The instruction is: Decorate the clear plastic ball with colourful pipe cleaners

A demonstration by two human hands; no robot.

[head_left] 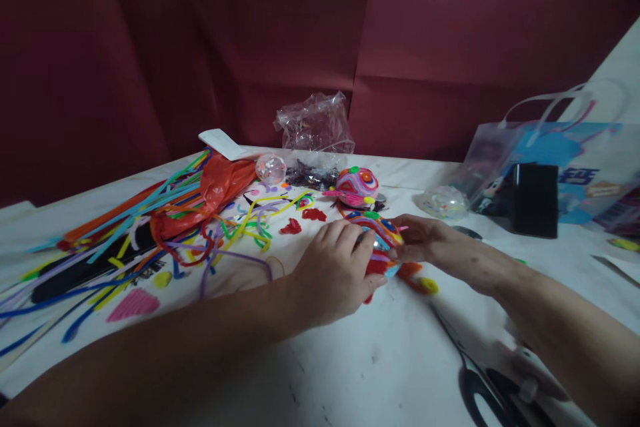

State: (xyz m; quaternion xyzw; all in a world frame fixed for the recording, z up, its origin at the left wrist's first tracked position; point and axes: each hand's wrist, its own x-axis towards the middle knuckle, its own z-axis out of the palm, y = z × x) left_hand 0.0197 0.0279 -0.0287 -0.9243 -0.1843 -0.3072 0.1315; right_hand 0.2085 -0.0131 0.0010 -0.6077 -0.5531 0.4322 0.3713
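A ball covered in coiled, many-coloured pipe cleaners (384, 232) is between my two hands, low over the white table. My left hand (340, 270) is closed round its near left side and hides much of it. On the far right side, the curled fingers of my right hand (433, 241) grip the same ball. Just behind it sits a second ball, pink and striped (357, 187), with green and orange spots. An orange and yellow pipe-cleaner piece (425, 285) lies beside the held ball, below my right hand.
Loose pipe cleaners (160, 207) and a red plastic bag (225, 180) spread over the left. Black-handled scissors (485, 380) lie at front right. Behind are a clear ball (271, 169), a clear bag (317, 123), a black box (535, 200) and a printed carrier bag (575, 147).
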